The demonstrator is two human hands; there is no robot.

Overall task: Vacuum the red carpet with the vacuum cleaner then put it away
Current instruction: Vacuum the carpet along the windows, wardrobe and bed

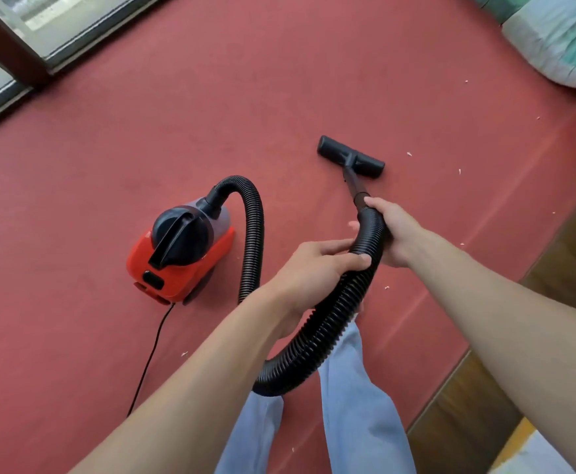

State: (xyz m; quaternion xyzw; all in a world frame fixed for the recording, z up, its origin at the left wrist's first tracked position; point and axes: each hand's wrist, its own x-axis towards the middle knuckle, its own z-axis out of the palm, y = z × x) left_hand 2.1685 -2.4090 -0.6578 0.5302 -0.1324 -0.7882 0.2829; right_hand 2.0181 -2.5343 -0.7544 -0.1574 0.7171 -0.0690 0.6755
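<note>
Head view, looking down at a red carpet [245, 80]. Both hands hold the black ribbed hose [324, 336] of a small red canister vacuum cleaner [177, 254]. The right hand [396, 230] grips the hose's curved end where it meets the wand [356, 186], fingers curled round it. The left hand [313, 268] grips the hose just behind, fingers wrapped over the ribs.

Beyond the right fingers the wand runs to the floor nozzle [350, 157], which lies flat on the carpet. The canister sits left of the left fingers, its carry handle on top, and its power cord [153, 350] trails back toward the person.

The hose looks soft and springy and would likely bend if pushed, so the stiff wand and curved end seem the better hold for steering. The canister looks light, probably best lifted by the handle.

White scraps [408, 153] lie scattered right of the nozzle and the right fingers. The hose loops across light blue trouser legs [354, 388], and the cord could snag a foot. A window frame [13, 39] lies far left, bedding [553, 39] far right, and wooden floor [478, 405] borders the carpet on the right
</note>
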